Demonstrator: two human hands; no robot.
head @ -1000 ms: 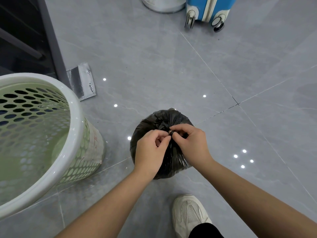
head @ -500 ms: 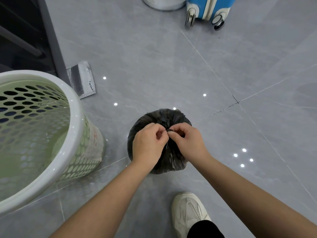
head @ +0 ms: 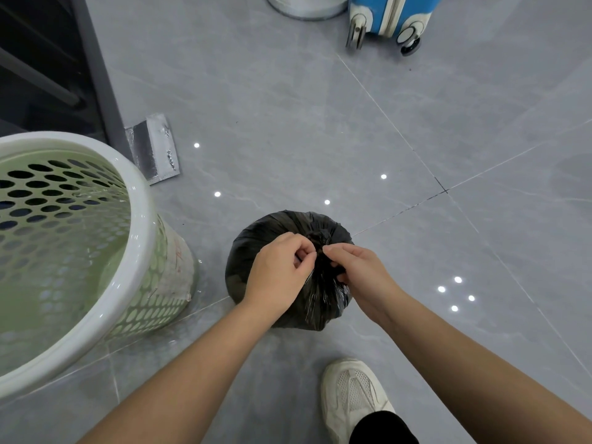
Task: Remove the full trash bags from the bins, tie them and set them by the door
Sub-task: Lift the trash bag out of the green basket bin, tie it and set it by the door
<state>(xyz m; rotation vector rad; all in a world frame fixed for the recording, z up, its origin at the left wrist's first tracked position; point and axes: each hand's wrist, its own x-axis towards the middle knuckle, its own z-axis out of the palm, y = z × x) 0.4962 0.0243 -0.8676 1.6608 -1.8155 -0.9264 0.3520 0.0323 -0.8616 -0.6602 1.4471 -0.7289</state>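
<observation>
Bag, black plastic, full: sits on the grey tile floor, out of the bin, its gathered neck bunched into a knot at the top centre. Left hand: fingers curled, thumb and forefinger pinched on the bag plastic just left of the knot. Right hand: thumb and fingers closed on the bag neck just right of the knot, fingertips nearly meeting the left. Bin, pale green, perforated, white rim: just left of the bag, not touching, no liner visible. Shoe, white: near side of the bag. Suitcase, blue, and silvery packet: well apart; open floor to the bag's right and beyond it
</observation>
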